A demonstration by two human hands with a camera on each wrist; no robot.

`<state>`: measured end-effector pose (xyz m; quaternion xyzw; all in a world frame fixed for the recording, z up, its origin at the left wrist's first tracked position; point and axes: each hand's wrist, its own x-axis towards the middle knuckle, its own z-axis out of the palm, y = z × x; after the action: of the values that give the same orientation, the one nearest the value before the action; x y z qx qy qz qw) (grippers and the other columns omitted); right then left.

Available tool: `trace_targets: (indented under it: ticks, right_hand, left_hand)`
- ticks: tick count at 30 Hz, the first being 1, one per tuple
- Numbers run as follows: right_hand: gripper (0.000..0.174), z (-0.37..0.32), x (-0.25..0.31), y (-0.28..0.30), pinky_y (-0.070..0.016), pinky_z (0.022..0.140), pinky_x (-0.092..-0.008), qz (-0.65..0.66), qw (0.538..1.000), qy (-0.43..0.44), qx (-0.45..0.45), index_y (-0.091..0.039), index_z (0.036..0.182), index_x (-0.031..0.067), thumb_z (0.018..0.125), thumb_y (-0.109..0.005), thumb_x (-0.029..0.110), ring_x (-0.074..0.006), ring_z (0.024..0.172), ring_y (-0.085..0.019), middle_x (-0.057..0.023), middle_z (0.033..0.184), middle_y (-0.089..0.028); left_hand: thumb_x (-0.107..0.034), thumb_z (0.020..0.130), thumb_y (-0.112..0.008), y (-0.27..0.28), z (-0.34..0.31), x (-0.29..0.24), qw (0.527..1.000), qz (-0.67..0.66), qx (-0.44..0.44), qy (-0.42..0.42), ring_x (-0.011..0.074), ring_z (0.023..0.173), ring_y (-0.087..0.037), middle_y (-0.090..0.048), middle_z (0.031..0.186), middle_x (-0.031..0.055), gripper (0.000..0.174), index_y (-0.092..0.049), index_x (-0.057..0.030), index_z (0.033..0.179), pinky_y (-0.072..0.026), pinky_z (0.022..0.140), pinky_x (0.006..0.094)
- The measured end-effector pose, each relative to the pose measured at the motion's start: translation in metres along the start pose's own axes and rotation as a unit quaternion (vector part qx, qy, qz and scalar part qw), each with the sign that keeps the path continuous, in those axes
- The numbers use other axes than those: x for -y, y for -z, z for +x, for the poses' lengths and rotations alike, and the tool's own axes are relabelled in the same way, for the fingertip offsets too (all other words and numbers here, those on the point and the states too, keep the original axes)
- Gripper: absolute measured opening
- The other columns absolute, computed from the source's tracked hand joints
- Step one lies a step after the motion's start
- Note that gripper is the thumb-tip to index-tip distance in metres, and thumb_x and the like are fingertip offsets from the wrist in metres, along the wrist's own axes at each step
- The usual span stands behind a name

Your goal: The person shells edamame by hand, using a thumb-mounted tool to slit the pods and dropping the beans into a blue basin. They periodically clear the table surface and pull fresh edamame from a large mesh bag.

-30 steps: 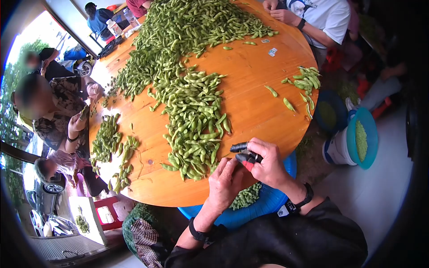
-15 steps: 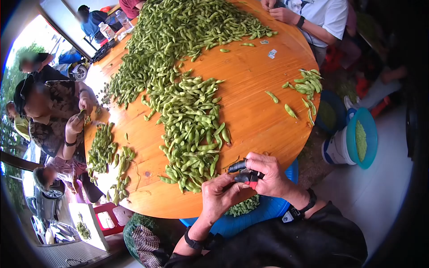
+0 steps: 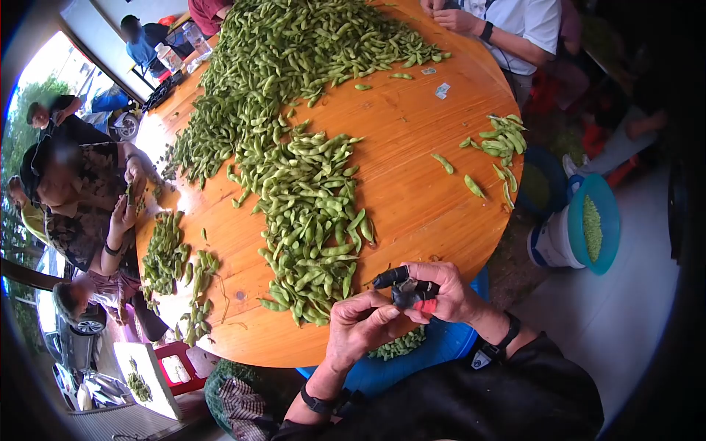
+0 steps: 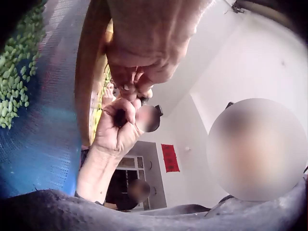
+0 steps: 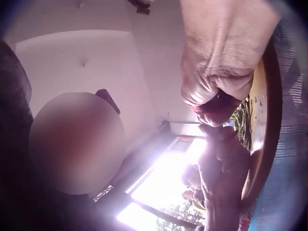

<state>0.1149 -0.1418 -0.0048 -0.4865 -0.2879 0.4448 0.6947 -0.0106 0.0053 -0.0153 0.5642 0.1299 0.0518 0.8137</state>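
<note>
My left hand (image 3: pixel 357 327) and right hand (image 3: pixel 447 294) meet fingertip to fingertip over the near edge of the wooden table. Black wrapping with a patch of red covers the thumb and forefinger of the right hand. Both hands have curled fingers with thumbs pinching inward; I cannot tell what small thing is between them, as the fingers hide it. A long heap of green edamame pods (image 3: pixel 309 213) reaches close to the left fingertips. Below the hands is a blue basin (image 3: pixel 460 338) with shelled green beans (image 3: pixel 399 345), also visible as loose beans (image 4: pixel 14 72) in the left wrist view.
A smaller pod pile (image 3: pixel 504 140) lies near the table's right edge, another pile (image 3: pixel 165 250) at the left. A teal basin (image 3: pixel 610 228) of beans rests on a white bucket (image 3: pixel 551 239). Other people sit around the table (image 3: pixel 419 162), their hands at its edge.
The head view has shifted, so table and hands appear lower. My hands stay together, fingers shifting slightly. The person at the left has brought both hands together, off the table.
</note>
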Motion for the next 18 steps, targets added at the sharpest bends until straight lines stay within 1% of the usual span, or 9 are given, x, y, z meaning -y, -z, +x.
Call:
trace_targets:
  ticks: [4, 5, 6, 7, 9, 10, 14, 16, 18]
  right_hand:
    - [0.031, 0.003, 0.0, 0.005, -0.046, 0.053, -0.0233, -0.054, 0.997, -0.008, -0.046, -0.062, 0.116, -0.0012, 0.085, -0.063, 0.002, -0.0098, 0.057, -0.057, -0.0015, 0.07, -0.059]
    - [0.034, 0.006, -0.004, 0.01, -0.0476, 0.056, -0.0264, -0.215, 0.968, 0.119, -0.054, -0.063, 0.114, -0.0001, 0.081, -0.066, 0.001, -0.0153, 0.061, -0.06, -0.0039, 0.074, -0.06]
    - [0.037, 0.007, -0.006, 0.013, -0.0491, 0.059, -0.0296, -0.367, 0.896, 0.241, -0.061, -0.065, 0.113, 0.0009, 0.076, -0.069, 0.0, -0.0208, 0.066, -0.063, -0.0063, 0.078, -0.061]
    - [0.037, 0.006, -0.004, 0.014, -0.0491, 0.059, -0.0296, -0.366, 0.896, 0.242, -0.061, -0.065, 0.113, 0.0009, 0.076, -0.069, 0.0, -0.0208, 0.066, -0.063, -0.0063, 0.078, -0.061]
    - [0.039, 0.003, 0.001, 0.013, -0.0498, 0.064, -0.0344, -0.363, 0.902, 0.23, -0.039, -0.068, 0.107, 0.003, 0.069, -0.071, 0.0, -0.0288, 0.075, -0.064, -0.0097, 0.083, -0.061]
    - [0.039, 0.003, 0.003, 0.012, -0.0498, 0.064, -0.0344, -0.364, 0.901, 0.232, -0.041, -0.068, 0.107, 0.003, 0.069, -0.071, 0.0, -0.0288, 0.075, -0.064, -0.0097, 0.083, -0.061]
    - [0.038, -0.001, 0.008, 0.009, -0.0483, 0.064, -0.0332, -0.345, 0.911, 0.221, -0.04, -0.066, 0.107, 0.0036, 0.07, -0.071, 0.001, -0.0276, 0.074, -0.062, -0.0094, 0.083, -0.059]
    - [0.035, -0.002, 0.011, 0.006, -0.0467, 0.063, -0.034, -0.355, 0.915, 0.175, -0.079, -0.064, 0.106, 0.0018, 0.071, -0.07, 0.0, -0.0279, 0.073, -0.06, -0.0096, 0.082, -0.057]
    - [0.03, -0.006, 0.012, 0.004, -0.0456, 0.063, -0.0353, -0.353, 0.916, 0.162, -0.098, -0.062, 0.1, -0.0003, 0.071, -0.068, -0.001, -0.0288, 0.073, -0.058, -0.0102, 0.081, -0.055]
  left_hand:
    - [-0.011, 0.091, -0.067, -0.005, 0.001, 0.006, 0.999, 0.02, -0.029, 0.021, 0.0095, 0.063, -0.059, -0.064, 0.073, 0.0025, 0.014, -0.067, 0.0028, 0.089, -0.0476, 0.057, 0.0232]
    - [-0.011, 0.092, -0.066, -0.004, 0.003, 0.002, 0.999, -0.001, -0.009, 0.042, 0.0096, 0.064, -0.06, -0.064, 0.074, 0.0023, 0.015, -0.067, 0.0034, 0.092, -0.048, 0.057, 0.0232]
    - [-0.012, 0.092, -0.065, -0.002, 0.003, -0.001, 0.998, -0.023, 0.01, 0.064, 0.0096, 0.066, -0.06, -0.064, 0.075, 0.0021, 0.016, -0.068, 0.0039, 0.095, -0.0484, 0.058, 0.0231]
    - [-0.012, 0.093, -0.065, 0.001, 0.003, 0.001, 0.994, -0.058, 0.026, 0.088, 0.0094, 0.065, -0.06, -0.063, 0.075, 0.0032, 0.018, -0.068, 0.0038, 0.101, -0.0481, 0.058, 0.0228]
    - [-0.011, 0.092, -0.066, 0.004, 0.002, 0.002, 0.989, -0.079, 0.048, 0.111, 0.0095, 0.065, -0.059, -0.063, 0.076, 0.0039, 0.018, -0.068, 0.004, 0.101, -0.0481, 0.058, 0.0231]
    - [-0.01, 0.091, -0.067, 0.004, 0.002, 0.001, 0.983, -0.101, 0.072, 0.134, 0.0097, 0.064, -0.058, -0.063, 0.077, 0.0046, 0.018, -0.068, 0.0043, 0.102, -0.0481, 0.058, 0.0234]
    - [-0.007, 0.087, -0.071, -0.001, 0.004, -0.003, 0.98, -0.145, 0.075, 0.115, 0.0098, 0.064, -0.058, -0.063, 0.078, 0.0045, 0.017, -0.07, 0.0031, 0.101, -0.0477, 0.059, 0.0243]
    - [-0.007, 0.084, -0.072, -0.012, 0.007, -0.007, 0.999, 0.033, 0.003, 0.016, 0.0122, 0.059, -0.057, -0.062, 0.072, 0.0067, 0.015, -0.07, 0.0049, 0.094, -0.0434, 0.051, 0.0237]
    - [-0.007, 0.08, -0.076, -0.018, 0.007, -0.005, 0.998, 0.045, -0.027, 0.027, 0.0117, 0.061, -0.056, -0.061, 0.071, 0.0049, 0.015, -0.072, 0.0031, 0.09, -0.043, 0.055, 0.0236]
